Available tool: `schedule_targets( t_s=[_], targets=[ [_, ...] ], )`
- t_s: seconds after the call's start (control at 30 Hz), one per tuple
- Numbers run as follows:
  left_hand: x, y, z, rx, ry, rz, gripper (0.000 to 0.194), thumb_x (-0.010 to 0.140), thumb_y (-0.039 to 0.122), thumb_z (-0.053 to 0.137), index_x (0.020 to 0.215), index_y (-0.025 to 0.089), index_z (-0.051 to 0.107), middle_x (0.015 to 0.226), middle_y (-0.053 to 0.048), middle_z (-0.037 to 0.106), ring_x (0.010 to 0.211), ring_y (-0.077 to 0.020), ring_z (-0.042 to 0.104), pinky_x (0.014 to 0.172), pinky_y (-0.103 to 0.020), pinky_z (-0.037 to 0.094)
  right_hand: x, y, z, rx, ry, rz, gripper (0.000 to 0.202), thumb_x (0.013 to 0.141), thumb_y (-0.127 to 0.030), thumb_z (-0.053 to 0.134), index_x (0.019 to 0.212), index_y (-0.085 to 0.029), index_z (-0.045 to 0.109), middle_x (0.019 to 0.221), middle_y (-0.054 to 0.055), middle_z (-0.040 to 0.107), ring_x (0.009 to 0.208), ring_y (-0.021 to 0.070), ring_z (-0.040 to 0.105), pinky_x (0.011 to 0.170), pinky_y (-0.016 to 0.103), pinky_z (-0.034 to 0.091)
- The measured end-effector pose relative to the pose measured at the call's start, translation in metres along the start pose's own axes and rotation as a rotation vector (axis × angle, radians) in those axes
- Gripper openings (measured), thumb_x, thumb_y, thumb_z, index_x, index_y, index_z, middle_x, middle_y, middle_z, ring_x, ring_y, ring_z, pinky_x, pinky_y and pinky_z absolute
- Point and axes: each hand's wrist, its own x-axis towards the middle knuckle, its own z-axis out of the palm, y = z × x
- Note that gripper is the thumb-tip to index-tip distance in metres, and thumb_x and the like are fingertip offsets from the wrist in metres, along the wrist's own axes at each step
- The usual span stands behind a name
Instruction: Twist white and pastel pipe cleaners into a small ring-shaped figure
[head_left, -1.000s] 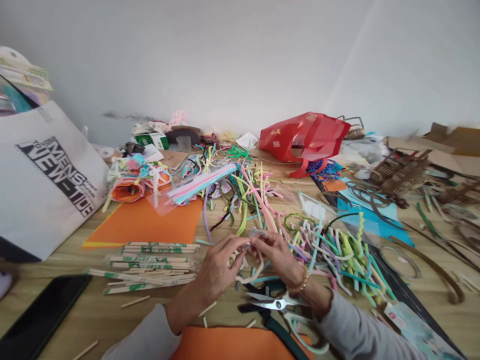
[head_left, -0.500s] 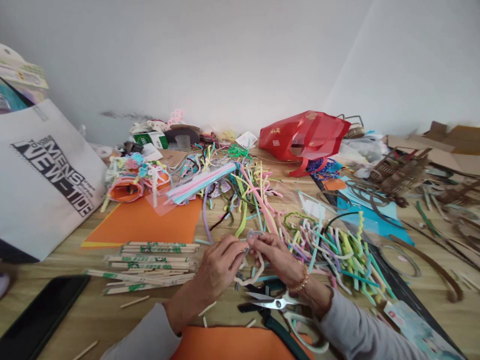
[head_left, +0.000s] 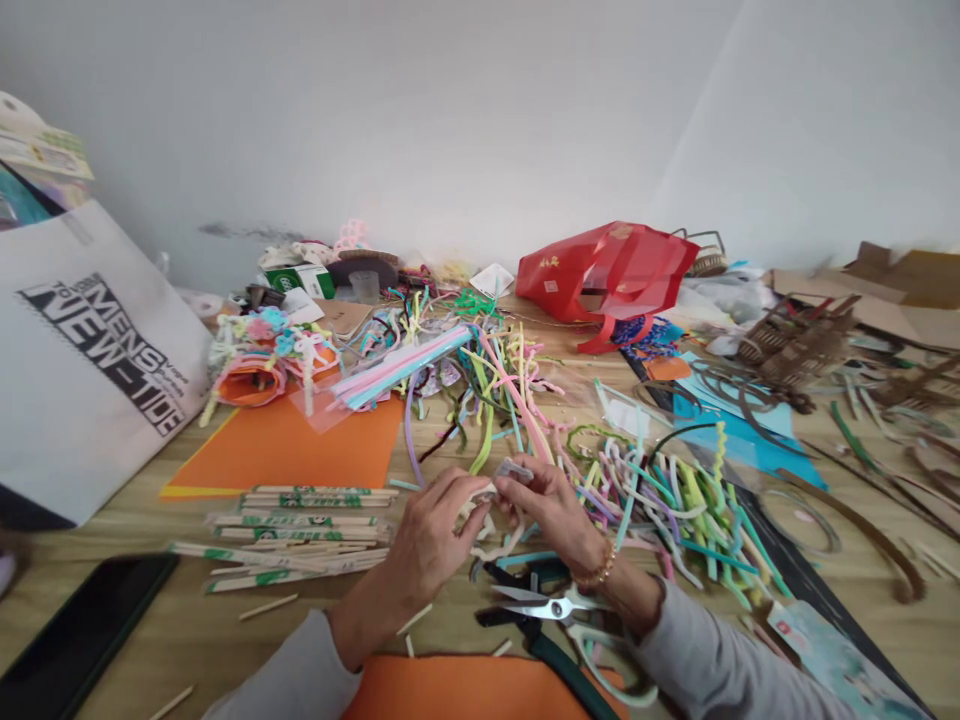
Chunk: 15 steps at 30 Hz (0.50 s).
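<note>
The left hand pinches a cream fuzzy strip between thumb and fingers, the strip looping down just below both hands. The right hand, close beside it, grips a small greyish piece at its fingertips, too blurred to name. Open scissors lie just below the right hand, wrapped chopsticks sit to the left of the left hand, and a heap of coloured fuzzy stems spreads right of the right hand
</note>
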Motion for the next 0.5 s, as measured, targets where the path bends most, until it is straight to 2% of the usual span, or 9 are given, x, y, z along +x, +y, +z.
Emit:
schedule_targets(
  t_s=[0.13,0.23,0.37,0.5],
  targets=[
    [0.002,0.006,-0.003,-0.129,0.018,-0.108,0.009,0.087,0.018,0.054,0.086,0.017,0.063,0.077,-0.003,0.067,0.072,-0.015,0.063,0.069,-0.025,0.048,-0.001,0.001,0.0,-0.042,0.007,-0.012,0.031,0.077,-0.046,0.068,0.075,-0.016,0.058,0.06,-0.003,0.053,0.051,0.0089,0.045,0.049,0.021,0.039],
    [0.005,0.011,-0.006,-0.257,0.006,-0.319,0.013,0.085,0.023,0.056,0.077,0.018,0.064,0.071,-0.002,0.066,0.066,-0.0148,0.061,0.063,-0.025,0.048,-0.002,0.002,0.001,-0.075,0.014,-0.021,0.031,0.077,-0.047,0.067,0.077,-0.017,0.059,0.062,-0.003,0.054,0.054,0.0098,0.047,0.051,0.022,0.041],
    [0.011,0.014,-0.008,-0.555,-0.016,-0.613,0.015,0.079,0.028,0.061,0.07,0.016,0.063,0.063,0.001,0.063,0.059,-0.0133,0.059,0.057,-0.023,0.047,-0.004,0.001,0.004,-0.094,0.025,-0.074,0.029,0.078,-0.046,0.066,0.077,-0.018,0.058,0.063,-0.003,0.054,0.055,0.0105,0.048,0.052,0.023,0.041],
    [0.015,0.011,-0.008,-0.841,-0.067,-0.761,0.018,0.074,0.031,0.067,0.068,0.015,0.062,0.057,0.002,0.062,0.053,-0.0114,0.056,0.055,-0.023,0.047,-0.005,0.002,0.005,-0.085,0.046,-0.085,0.029,0.078,-0.045,0.066,0.078,-0.018,0.057,0.065,-0.002,0.056,0.056,0.0109,0.048,0.053,0.023,0.041]
  ],
)
